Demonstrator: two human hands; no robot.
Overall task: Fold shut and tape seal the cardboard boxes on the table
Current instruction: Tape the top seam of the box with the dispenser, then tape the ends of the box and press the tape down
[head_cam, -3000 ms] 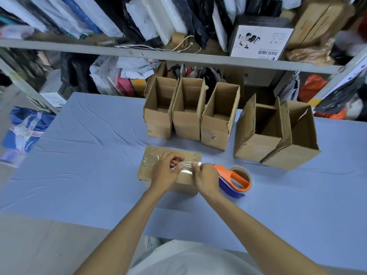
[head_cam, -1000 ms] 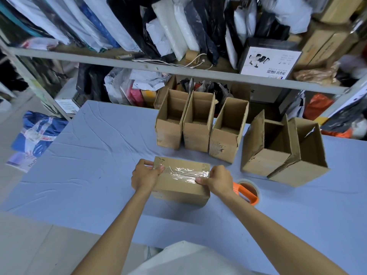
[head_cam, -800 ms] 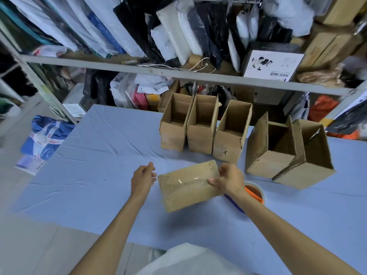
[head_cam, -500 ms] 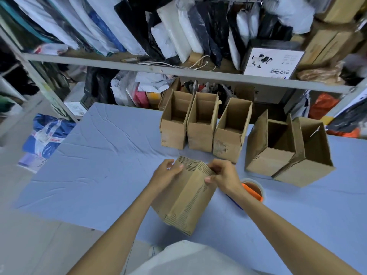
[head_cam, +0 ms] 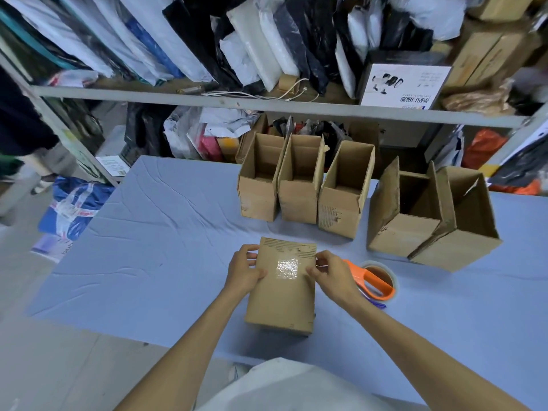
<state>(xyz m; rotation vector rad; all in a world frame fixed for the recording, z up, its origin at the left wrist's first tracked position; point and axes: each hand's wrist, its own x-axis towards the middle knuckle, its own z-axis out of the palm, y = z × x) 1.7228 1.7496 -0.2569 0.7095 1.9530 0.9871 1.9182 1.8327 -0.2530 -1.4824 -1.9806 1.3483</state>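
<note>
The left hand [head_cam: 244, 271] is clamped on the left edge of the closed cardboard box [head_cam: 281, 304], thumb laid across the near face and fingers curled round the side. The same is done by the right hand [head_cam: 332, 274] on the right edge, so the box is gripped from both sides. It's stood on end on the blue-covered table [head_cam: 148, 247], near the front edge, right in front of the person. A shiny patch of clear tape [head_cam: 287, 268] is stuck on the upper part of the facing side, between the two hands, and some torn corrugation can be seen along the top.

The orange tape dispenser [head_cam: 372, 281] is left lying on the table just beside the right wrist, partly hidden by it.

Further back, three open boxes [head_cam: 299, 188] are lined up touching side by side, flaps up. Two bigger open boxes [head_cam: 430, 226] are parked to their right, leaned against each other. Behind it all, a shelf [head_cam: 267, 105] is stuffed with bags.
</note>
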